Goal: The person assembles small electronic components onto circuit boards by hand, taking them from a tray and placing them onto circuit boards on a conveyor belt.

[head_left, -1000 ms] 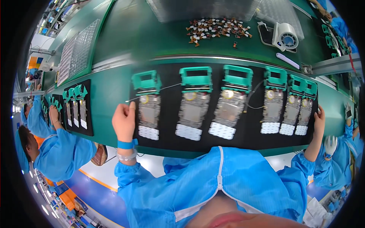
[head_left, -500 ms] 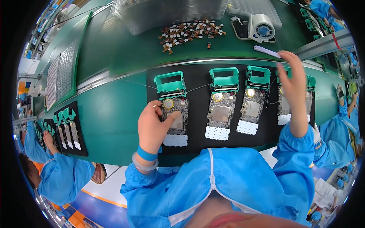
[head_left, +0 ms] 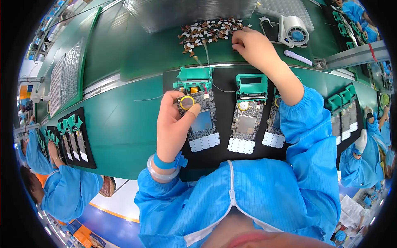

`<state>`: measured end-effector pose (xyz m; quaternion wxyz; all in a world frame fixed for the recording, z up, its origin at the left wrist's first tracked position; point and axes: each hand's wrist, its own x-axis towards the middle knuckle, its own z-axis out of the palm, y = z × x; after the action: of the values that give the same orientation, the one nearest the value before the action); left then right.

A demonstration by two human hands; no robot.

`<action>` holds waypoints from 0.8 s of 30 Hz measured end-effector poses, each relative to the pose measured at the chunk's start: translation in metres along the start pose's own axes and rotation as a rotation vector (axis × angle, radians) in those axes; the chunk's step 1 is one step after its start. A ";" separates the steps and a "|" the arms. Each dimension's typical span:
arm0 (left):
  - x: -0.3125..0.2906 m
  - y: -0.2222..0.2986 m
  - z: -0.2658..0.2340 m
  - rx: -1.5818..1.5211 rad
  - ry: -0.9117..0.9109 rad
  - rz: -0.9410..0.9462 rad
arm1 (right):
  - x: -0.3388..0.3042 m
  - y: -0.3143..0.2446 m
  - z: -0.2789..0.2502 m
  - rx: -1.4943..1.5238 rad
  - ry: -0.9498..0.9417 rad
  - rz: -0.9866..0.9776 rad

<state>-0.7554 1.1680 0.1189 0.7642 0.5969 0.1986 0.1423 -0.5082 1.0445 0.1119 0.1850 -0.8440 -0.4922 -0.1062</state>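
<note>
My left hand point(head_left: 173, 124) grips a circuit board point(head_left: 203, 118) by its left edge, thumb on top near a round coin cell point(head_left: 187, 102). The board is lifted and tilted at its upper end, beside a green plastic frame point(head_left: 194, 73). A white perforated plate point(head_left: 204, 142) is at the board's lower end. My right hand point(head_left: 255, 46) reaches over the bench, fingertips drawn together at the right edge of a pile of small brown and white flex-cable parts point(head_left: 202, 35). Whatever is between those fingertips is hidden.
On the black mat, another board point(head_left: 246, 124) with a green frame point(head_left: 251, 84) lies to the right, and a further board point(head_left: 273, 134) is partly under my right arm. A white fan point(head_left: 294, 32) and a pale lilac tool point(head_left: 297, 57) are at the back right. Co-workers sit on both sides.
My right hand has moved left and away from me, from near the lilac tool to the pile. The left hand has raised and tilted its board. The mat's boards have shifted slightly right.
</note>
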 end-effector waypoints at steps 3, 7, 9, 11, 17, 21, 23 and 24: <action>0.002 0.001 0.000 -0.146 -0.027 -0.056 | 0.001 -0.026 -0.019 0.172 0.097 0.129; 0.003 -0.006 0.001 -0.090 -0.024 0.027 | -0.015 -0.088 -0.059 0.627 0.235 0.038; 0.001 -0.006 0.001 -0.050 -0.051 0.032 | -0.025 -0.102 -0.067 0.658 0.178 -0.191; -0.002 -0.006 -0.001 -0.049 -0.053 0.036 | -0.031 -0.117 -0.071 0.707 0.226 -0.389; -0.004 -0.011 0.001 -0.064 -0.038 0.107 | -0.043 -0.130 -0.051 0.835 0.174 -0.357; -0.008 -0.012 -0.002 -0.021 0.003 0.102 | -0.035 -0.118 -0.037 0.721 0.089 -0.298; -0.009 -0.012 -0.002 -0.022 0.001 0.110 | -0.037 -0.117 -0.031 0.742 0.093 -0.311; -0.009 -0.012 -0.002 -0.021 0.000 0.121 | -0.036 -0.118 -0.030 0.743 0.090 -0.309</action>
<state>-0.7643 1.1631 0.1080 0.7605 0.5997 0.1605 0.1902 -0.6285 1.0560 0.1506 0.4807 -0.6302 -0.6096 0.0158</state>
